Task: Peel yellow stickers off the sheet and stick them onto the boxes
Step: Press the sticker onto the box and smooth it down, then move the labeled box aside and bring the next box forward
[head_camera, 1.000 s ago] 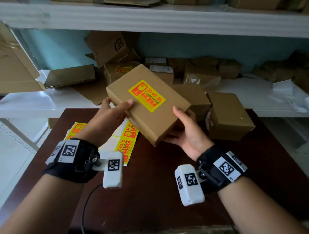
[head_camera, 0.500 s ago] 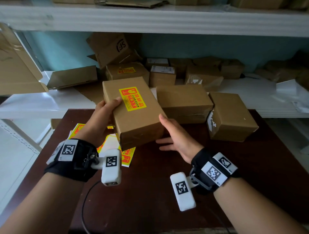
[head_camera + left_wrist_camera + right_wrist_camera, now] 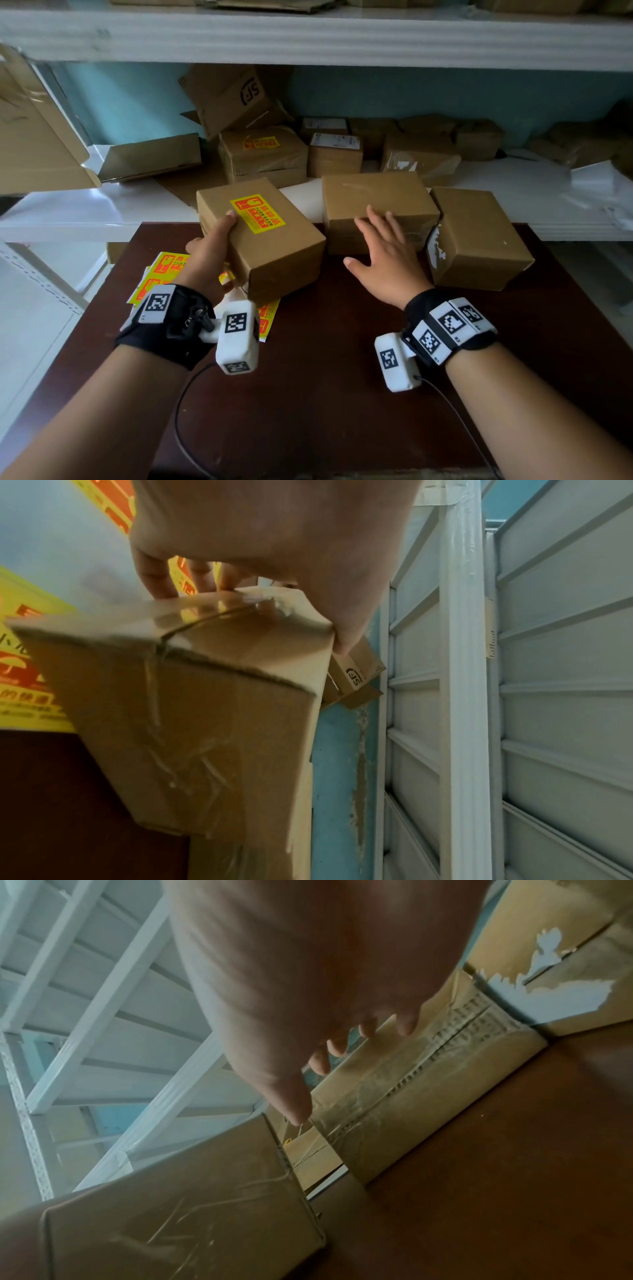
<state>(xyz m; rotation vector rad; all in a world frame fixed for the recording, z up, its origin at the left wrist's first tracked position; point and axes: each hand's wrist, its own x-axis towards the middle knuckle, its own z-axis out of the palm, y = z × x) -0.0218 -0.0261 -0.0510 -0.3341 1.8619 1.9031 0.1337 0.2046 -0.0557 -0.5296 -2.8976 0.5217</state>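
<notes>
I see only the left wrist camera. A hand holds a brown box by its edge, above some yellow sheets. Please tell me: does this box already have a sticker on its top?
Observer: Yes. In the head view the held box has a yellow sticker on its top face.
Operator: Thank you. Where is the other hand?
Observer: The right hand is open, with its fingers stretched toward the front top edge of a plain box beside the held one. I cannot tell if it touches.
Operator: Does that plain box have a sticker?
Observer: No sticker shows on its top face in the head view.
</notes>
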